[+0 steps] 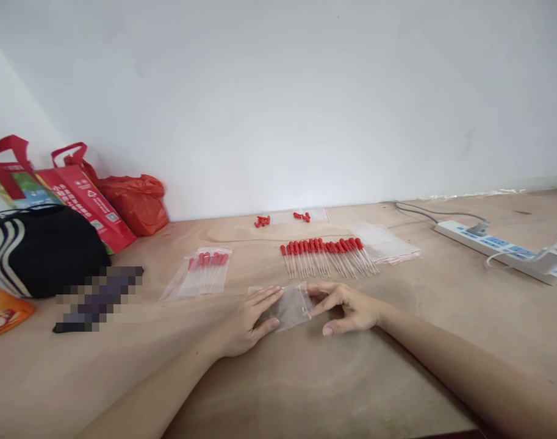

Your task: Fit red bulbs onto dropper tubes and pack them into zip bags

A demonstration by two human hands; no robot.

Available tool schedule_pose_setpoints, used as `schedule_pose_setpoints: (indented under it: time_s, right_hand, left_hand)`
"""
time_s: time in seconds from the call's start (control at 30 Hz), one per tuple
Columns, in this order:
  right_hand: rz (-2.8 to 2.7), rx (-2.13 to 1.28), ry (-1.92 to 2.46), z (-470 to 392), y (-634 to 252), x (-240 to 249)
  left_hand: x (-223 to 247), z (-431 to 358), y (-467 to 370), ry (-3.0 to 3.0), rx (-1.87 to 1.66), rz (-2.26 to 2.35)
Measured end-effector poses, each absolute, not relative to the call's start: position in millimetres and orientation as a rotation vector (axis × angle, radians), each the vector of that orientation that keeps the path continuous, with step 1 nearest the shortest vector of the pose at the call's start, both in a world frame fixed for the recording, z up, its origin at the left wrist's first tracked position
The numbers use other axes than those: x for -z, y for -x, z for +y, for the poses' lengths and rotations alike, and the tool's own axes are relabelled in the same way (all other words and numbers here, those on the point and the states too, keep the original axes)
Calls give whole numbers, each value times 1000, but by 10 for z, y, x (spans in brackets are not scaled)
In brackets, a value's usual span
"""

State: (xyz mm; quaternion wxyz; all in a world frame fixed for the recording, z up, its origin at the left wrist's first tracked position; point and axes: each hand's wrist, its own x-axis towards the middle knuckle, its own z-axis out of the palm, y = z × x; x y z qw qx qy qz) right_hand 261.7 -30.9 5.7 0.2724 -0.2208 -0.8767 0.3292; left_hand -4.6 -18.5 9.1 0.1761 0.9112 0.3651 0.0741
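Observation:
A clear zip bag lies flat on the wooden table between my hands. My left hand rests on its left part, fingers stretched out and thumb apart. At the bag's right end, by the zip edge, is my right hand; its fingers are bent and touch the bag, while the thumb stands away from them. Just beyond my hands, a row of red-topped glass droppers lies side by side. To the left, filled zip bags overlap, with several red-topped droppers inside.
Flat zip bags are stacked right of the droppers. Loose red rubber bulbs lie near the wall. A white power strip with cables is at right. Shopping bags, a black bag and a blurred dark object occupy the left.

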Motion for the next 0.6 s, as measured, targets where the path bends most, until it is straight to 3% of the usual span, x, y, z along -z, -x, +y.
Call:
schedule_pose_setpoints:
  time_s: [0.13,0.33,0.6]
  right_hand:
    - [-2277,-724,866,-114,-2760,-141]
    - [-1844,-124,1826,597,-2896,-122]
    - [-1678,-150,2000,1010,-2788,15]
  left_hand:
    - [-102,-196,11,-2581,-187,1041]
    - [-132,-228,-35,-2583,-196,1063]
    - [-140,-240,-34,-2561,-189,1065]
